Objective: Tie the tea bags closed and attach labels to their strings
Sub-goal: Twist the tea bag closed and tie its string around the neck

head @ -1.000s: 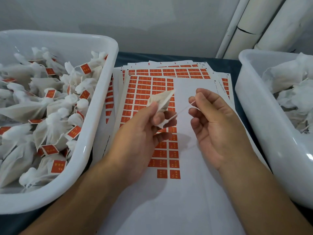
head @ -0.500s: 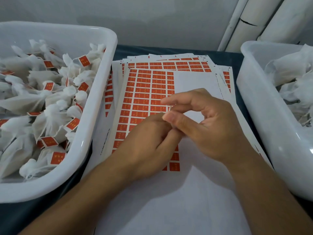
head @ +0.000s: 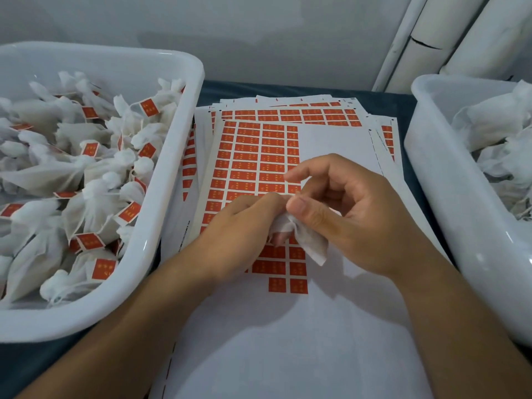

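Both hands (head: pixel 288 223) grip a tea bag (head: pixel 305 240) over label sheets (head: pixel 253 156).

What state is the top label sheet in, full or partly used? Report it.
Partly used. The top label sheet keeps orange labels on its left columns, while its right side and lower part are bare white backing. Both hands work above it.

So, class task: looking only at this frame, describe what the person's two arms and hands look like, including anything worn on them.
Both forearms are bare as far as the frame shows: no sleeves, gloves, watch, bracelet or rings visible. The left hand and right hand are bare too. The right thumbnail is short and unpainted. No marks or coverings show on either arm.
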`<state>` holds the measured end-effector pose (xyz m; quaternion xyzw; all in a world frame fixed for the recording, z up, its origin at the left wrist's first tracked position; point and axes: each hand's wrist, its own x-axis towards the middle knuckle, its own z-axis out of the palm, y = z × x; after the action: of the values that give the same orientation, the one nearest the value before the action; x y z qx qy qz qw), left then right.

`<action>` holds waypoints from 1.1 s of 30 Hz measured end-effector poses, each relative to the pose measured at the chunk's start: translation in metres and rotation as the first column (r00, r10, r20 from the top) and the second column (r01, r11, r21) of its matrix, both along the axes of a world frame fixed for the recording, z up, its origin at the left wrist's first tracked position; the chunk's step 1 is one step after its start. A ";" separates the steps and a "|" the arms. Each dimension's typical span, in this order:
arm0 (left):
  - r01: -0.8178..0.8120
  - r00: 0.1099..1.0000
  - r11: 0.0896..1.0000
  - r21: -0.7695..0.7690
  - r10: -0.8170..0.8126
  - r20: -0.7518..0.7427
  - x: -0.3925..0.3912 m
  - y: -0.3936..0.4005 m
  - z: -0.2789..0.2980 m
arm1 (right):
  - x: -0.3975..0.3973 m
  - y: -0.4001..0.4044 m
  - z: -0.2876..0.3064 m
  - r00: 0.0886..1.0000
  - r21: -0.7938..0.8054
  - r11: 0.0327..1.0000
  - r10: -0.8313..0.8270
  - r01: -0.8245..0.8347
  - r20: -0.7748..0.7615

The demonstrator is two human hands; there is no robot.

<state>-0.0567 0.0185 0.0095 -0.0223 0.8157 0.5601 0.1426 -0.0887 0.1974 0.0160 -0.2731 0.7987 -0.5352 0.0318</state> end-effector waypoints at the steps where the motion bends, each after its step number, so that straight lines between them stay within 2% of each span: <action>1: 0.006 1.000 1.000 0.013 -0.006 0.010 0.000 0.000 0.000 | 0.000 0.000 0.001 1.000 -0.002 1.000 0.007 -0.007 0.001; 10: -0.061 0.998 0.994 0.085 0.058 0.034 -0.003 -0.001 0.000 | 0.003 0.004 0.008 0.998 0.061 0.997 0.054 -0.052 -0.043; 17: -0.264 0.963 0.946 0.190 0.248 0.106 -0.007 -0.002 -0.006 | 0.004 0.005 0.006 0.998 0.158 0.986 0.049 -0.043 -0.032; 20: -0.357 0.933 0.914 0.193 0.340 0.114 -0.007 -0.002 -0.006 | 0.005 0.003 0.005 0.999 0.193 0.981 -0.005 0.014 -0.046; 24: -0.357 0.931 0.922 0.148 0.365 -0.027 -0.004 0.001 -0.002 | 0.006 -0.003 0.002 0.996 0.164 0.982 -0.089 0.091 -0.019; 31: -0.067 0.943 0.988 0.136 0.108 -0.316 0.000 0.002 0.003 | 0.004 -0.007 0.003 0.979 -0.017 0.988 -0.152 0.155 0.135; 33: -0.064 0.928 0.993 0.099 0.096 -0.361 -0.002 0.004 -0.001 | 0.002 -0.006 0.001 0.970 -0.030 0.984 -0.169 0.177 0.176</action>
<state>-0.0582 0.0222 0.0090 0.0553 0.8016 0.5943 -0.0337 -0.0864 0.1917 0.0174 -0.1556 0.8013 -0.5757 0.0478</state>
